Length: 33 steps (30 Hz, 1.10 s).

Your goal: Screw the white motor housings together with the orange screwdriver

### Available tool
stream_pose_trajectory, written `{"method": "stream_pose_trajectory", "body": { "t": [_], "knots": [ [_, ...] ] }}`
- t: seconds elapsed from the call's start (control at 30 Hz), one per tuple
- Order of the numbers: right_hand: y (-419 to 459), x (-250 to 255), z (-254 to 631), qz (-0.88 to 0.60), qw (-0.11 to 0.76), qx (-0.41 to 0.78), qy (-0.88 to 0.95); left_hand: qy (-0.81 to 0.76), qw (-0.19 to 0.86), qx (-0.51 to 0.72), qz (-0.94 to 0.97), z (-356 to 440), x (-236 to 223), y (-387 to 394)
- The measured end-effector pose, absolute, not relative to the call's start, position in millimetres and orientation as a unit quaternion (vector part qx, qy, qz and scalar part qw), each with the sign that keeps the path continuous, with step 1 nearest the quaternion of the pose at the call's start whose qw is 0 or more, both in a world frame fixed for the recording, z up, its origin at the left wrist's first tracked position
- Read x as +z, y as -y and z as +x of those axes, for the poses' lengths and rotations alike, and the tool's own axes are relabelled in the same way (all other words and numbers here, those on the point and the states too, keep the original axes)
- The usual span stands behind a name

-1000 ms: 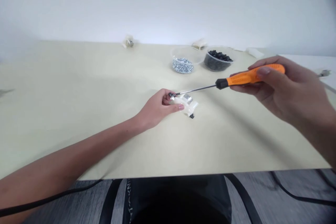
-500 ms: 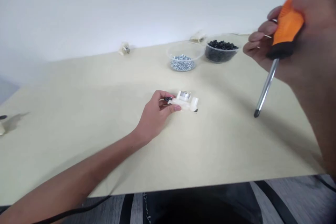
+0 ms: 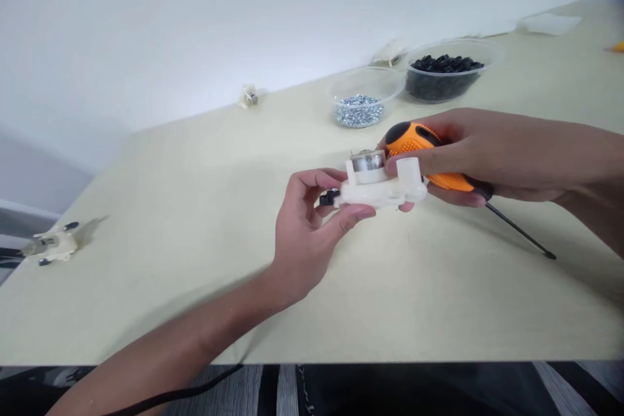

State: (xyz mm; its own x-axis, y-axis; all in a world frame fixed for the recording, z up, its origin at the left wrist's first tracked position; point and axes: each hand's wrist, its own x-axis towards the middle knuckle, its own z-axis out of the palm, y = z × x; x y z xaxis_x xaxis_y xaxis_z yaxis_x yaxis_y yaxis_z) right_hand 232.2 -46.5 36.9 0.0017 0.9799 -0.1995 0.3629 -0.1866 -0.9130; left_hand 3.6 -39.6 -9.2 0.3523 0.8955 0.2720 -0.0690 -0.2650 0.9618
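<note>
My left hand (image 3: 305,244) is closed on a white plastic motor housing (image 3: 375,192), thumb along its near side. A round silver motor (image 3: 369,161) sits on top of the housing, and a black piece (image 3: 329,197) sticks out of its left end. In my right hand (image 3: 502,149) lies an orange-and-black screwdriver (image 3: 451,181), its thin shaft slanting down to the right, away from the housing. The right thumb and fingers reach the housing's right side, beside the motor. How firmly they grip it cannot be made out.
Behind the hands stand a clear tub (image 3: 359,110) of small silver screws and another tub (image 3: 443,81) of black parts. Similar white assemblies lie at the table's left edge (image 3: 54,244), by the wall (image 3: 249,96) and behind the tubs (image 3: 389,52).
My right hand has come down and left with the screwdriver, whose tip now points right. The housing has been raised off the table towards me, and my right fingers now touch it.
</note>
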Motion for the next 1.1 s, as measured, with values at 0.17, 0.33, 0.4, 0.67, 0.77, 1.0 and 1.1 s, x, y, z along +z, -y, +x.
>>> {"method": "stream_pose_trajectory", "body": {
  "t": [0.17,0.33,0.4,0.67,0.77,1.0,1.1],
  "knots": [
    [50,42,228,-0.624,0.268,0.493,0.544,-0.294,0.480,0.492,0.664,2,-12,40],
    [51,37,229,-0.617,0.314,0.499,0.521,-0.278,0.449,0.489,0.694,0,-13,41],
    [51,35,231,-0.621,0.308,0.499,0.520,-0.280,0.449,0.490,0.692,0,-13,42],
    [52,44,218,-0.588,0.345,0.504,0.531,-0.258,0.473,0.493,0.683,0,-11,43],
    [52,45,216,-0.582,0.350,0.507,0.531,-0.252,0.461,0.495,0.692,0,-11,43],
    [54,42,220,-0.562,0.374,0.508,0.536,-0.208,0.444,0.503,0.712,-4,-13,38],
    [55,42,221,-0.558,0.382,0.497,0.544,-0.146,0.421,0.505,0.740,-7,-16,29]
  ]
}}
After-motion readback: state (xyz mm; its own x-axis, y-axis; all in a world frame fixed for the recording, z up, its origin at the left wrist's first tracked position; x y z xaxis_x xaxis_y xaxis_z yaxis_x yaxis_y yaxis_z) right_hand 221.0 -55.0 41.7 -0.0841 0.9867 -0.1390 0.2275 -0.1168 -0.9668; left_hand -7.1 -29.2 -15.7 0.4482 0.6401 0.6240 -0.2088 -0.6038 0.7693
